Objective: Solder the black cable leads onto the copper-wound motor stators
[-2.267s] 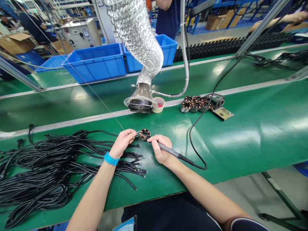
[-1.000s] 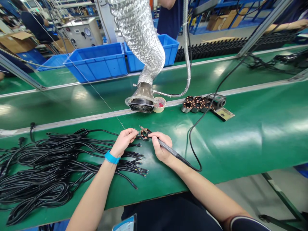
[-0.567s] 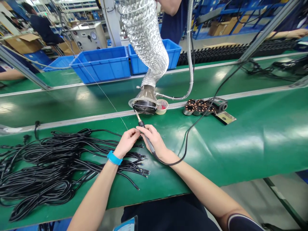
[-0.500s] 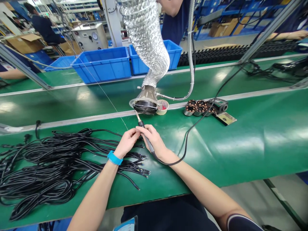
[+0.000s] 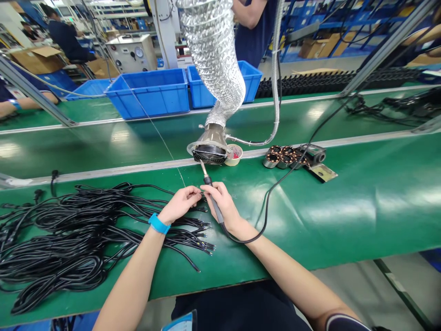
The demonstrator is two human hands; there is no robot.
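My right hand [image 5: 223, 204] grips a soldering iron [image 5: 214, 204], its metal tip pointing up and away, just below the fan of a fume extractor [image 5: 210, 154]. My left hand [image 5: 182, 204], with a blue wristband, is closed in a pinch on the end of a black cable [image 5: 203, 195], close to the right fingertips; the fingers hide most of it. A thin wire [image 5: 165, 145] hangs down from above and ends behind the left hand. Left of and beneath the hands lies a large pile of black cables [image 5: 79, 234], with several stripped ends toward the middle.
A tape roll [image 5: 234, 155] stands beside the extractor. Several copper-wound coils [image 5: 284, 156] and a metal fixture [image 5: 315, 156] sit right of it. The iron's cord [image 5: 267, 209] loops across the right side. Blue bins [image 5: 148, 94] stand behind the belt; other people work beyond.
Both hands have shifted slightly apart, the soldering iron moving a little right and down. A dark cable end now shows between the fingertips. The view has moved slightly.
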